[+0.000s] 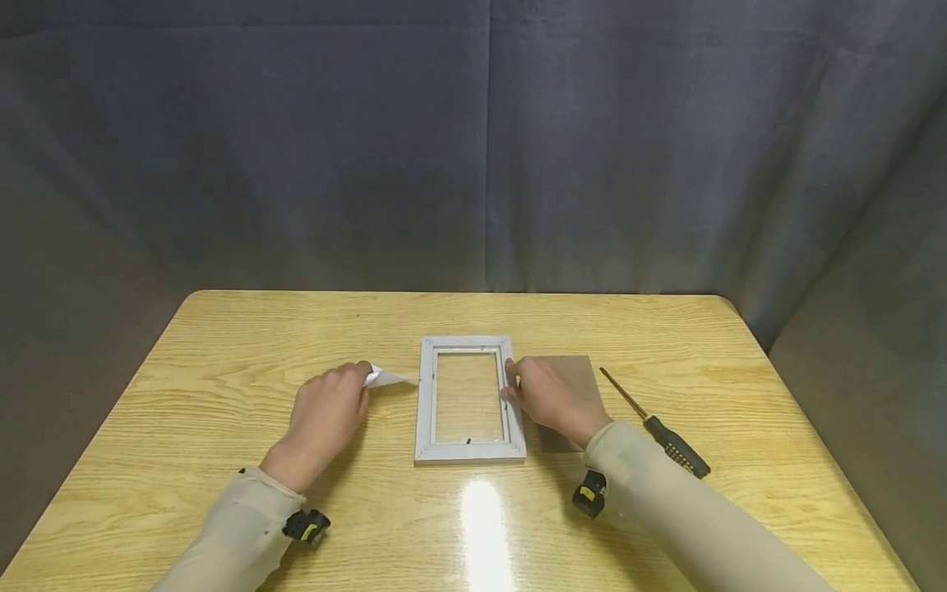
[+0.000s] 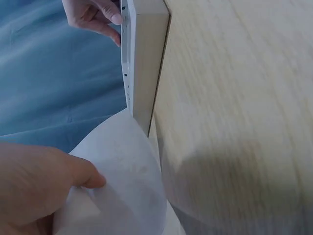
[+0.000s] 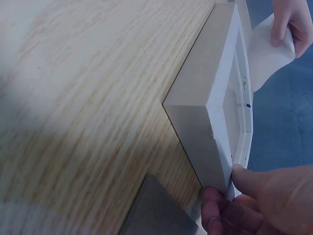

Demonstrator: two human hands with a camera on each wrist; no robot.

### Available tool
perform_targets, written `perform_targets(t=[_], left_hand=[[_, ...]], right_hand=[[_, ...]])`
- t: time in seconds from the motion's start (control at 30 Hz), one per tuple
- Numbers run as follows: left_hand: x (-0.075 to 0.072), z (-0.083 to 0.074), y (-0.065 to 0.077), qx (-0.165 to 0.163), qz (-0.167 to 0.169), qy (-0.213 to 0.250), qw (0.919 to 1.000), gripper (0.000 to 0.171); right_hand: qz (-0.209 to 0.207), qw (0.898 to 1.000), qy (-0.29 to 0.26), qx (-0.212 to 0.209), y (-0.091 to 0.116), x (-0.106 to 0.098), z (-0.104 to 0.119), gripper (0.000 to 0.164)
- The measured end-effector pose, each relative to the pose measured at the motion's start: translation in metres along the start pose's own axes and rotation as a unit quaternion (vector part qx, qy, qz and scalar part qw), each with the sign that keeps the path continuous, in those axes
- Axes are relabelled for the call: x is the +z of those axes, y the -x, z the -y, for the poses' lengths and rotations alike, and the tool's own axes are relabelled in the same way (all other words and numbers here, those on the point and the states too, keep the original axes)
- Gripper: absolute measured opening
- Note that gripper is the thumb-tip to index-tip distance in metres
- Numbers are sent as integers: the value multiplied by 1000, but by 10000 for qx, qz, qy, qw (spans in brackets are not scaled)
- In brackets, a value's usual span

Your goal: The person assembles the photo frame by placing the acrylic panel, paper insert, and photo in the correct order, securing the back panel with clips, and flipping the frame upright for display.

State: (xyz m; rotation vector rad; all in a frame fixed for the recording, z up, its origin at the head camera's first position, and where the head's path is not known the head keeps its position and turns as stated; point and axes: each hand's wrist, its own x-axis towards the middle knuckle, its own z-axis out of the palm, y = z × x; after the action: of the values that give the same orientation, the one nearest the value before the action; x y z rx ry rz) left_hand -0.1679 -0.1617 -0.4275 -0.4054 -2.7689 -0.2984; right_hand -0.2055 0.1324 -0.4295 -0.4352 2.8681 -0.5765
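A white picture frame lies on the wooden table, its recessed inner edge and small dark tabs facing up. Wood grain shows through its middle. My right hand holds the frame's right side, thumb on the inner edge and fingers against the outer side. To the left of the frame, my left hand pinches a white sheet of paper between thumb and fingers. This paper is bent and reaches toward the frame's left edge. Part of the sheet is hidden by the hand.
Under and beside my right hand lies a flat grey-brown panel, partly covered. Farther right is a screwdriver with a black and yellow handle, its shaft pointing away to the upper left. Grey curtains hang behind the table.
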Motion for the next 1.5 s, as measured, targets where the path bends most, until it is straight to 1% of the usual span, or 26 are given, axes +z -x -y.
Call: perform_targets(t=[0.2,0.4,0.63,0.9,1.17,1.5], left_hand=[[-8,4,-1,-266,-55,217,9994,7],[-15,8,-4,-368,-206,369,9984,16],[-21,6,-7,-468,-389,443,9972,21],[-24,5,-7,-651,-667,717,9931,24],[-29,2,-8,-649,-791,793,9916,23],[-38,-7,-9,-560,-951,946,9894,23]], right_hand=[[-5,9999,74,-72,-1,0,0,47],[6,9999,93,-85,-2,-1,-1,44],[-44,9997,210,-108,-3,-1,-1,48],[81,9998,185,-19,-2,-1,-1,51],[55,9995,299,17,-2,-1,0,49],[53,9998,181,28,-1,0,1,49]])
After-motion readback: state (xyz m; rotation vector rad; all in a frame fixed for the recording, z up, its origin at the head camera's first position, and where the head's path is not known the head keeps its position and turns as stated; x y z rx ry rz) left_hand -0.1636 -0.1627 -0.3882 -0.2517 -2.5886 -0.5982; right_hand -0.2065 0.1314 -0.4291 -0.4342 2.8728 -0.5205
